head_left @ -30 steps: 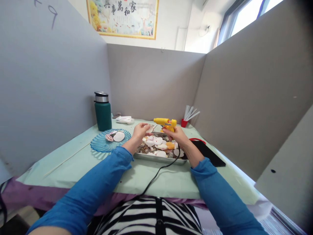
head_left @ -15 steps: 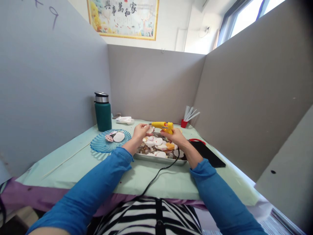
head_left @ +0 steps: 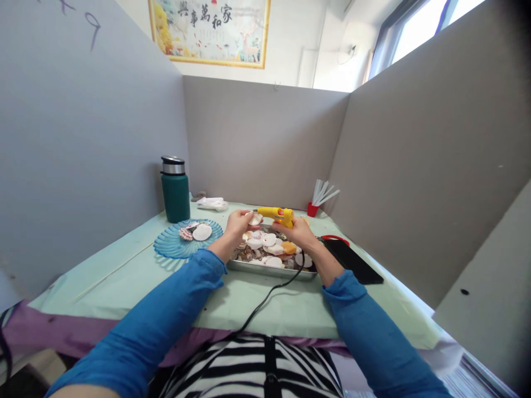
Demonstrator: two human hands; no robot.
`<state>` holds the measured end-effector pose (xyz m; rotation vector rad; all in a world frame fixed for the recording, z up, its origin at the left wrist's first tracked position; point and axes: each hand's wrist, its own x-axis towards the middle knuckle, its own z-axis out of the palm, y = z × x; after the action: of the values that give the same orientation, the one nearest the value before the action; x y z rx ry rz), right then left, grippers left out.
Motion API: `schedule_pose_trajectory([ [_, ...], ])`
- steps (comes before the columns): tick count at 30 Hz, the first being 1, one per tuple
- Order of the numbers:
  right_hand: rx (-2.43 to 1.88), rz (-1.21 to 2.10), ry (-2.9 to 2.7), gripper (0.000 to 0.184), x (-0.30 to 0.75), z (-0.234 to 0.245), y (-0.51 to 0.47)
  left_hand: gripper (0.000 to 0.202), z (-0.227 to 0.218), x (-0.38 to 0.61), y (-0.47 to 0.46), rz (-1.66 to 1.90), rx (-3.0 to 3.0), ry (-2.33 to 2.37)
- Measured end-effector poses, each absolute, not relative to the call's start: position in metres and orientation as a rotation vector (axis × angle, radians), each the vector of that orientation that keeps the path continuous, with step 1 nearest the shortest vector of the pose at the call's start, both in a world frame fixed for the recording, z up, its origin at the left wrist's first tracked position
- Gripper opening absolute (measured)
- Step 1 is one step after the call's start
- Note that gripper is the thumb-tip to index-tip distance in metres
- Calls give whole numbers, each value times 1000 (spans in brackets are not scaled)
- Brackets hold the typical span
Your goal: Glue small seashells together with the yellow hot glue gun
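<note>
My left hand (head_left: pixel 238 225) pinches a pale seashell (head_left: pixel 256 219) above the far left part of a metal tray (head_left: pixel 265 271). In my right hand (head_left: pixel 301 232) is a yellow glue gun (head_left: pixel 276 213), its nozzle pointing left, at or close to the shell; whether the tip touches cannot be made out. The gun's black cord (head_left: pixel 265 301) runs down across the tray's rim and the table toward my lap. Below both hands, the tray holds many small shells, with white shells (head_left: pixel 269 240) and an orange shell (head_left: pixel 289 247) on top.
Left of the tray stands a blue glass plate (head_left: pixel 166 243) with several shells. Behind it are a green bottle (head_left: pixel 176 193) and a white packet (head_left: pixel 212 204). A red cup (head_left: pixel 312 209) of glue sticks, a black flat board (head_left: pixel 357 262) and a red-handled tool (head_left: pixel 337 239) lie right. Grey partitions enclose the table.
The shell in my left hand has tilted slightly, showing more of its face. The glue gun stays almost where it was.
</note>
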<state>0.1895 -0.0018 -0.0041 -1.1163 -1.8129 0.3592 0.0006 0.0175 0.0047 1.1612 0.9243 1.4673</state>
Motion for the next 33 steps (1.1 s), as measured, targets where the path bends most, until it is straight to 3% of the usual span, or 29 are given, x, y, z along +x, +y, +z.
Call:
schedule_pose_trajectory([
  [33, -1161, 210, -1835, 36, 186, -2, -6, 1, 6, 2, 15, 1461, 1168, 1001],
])
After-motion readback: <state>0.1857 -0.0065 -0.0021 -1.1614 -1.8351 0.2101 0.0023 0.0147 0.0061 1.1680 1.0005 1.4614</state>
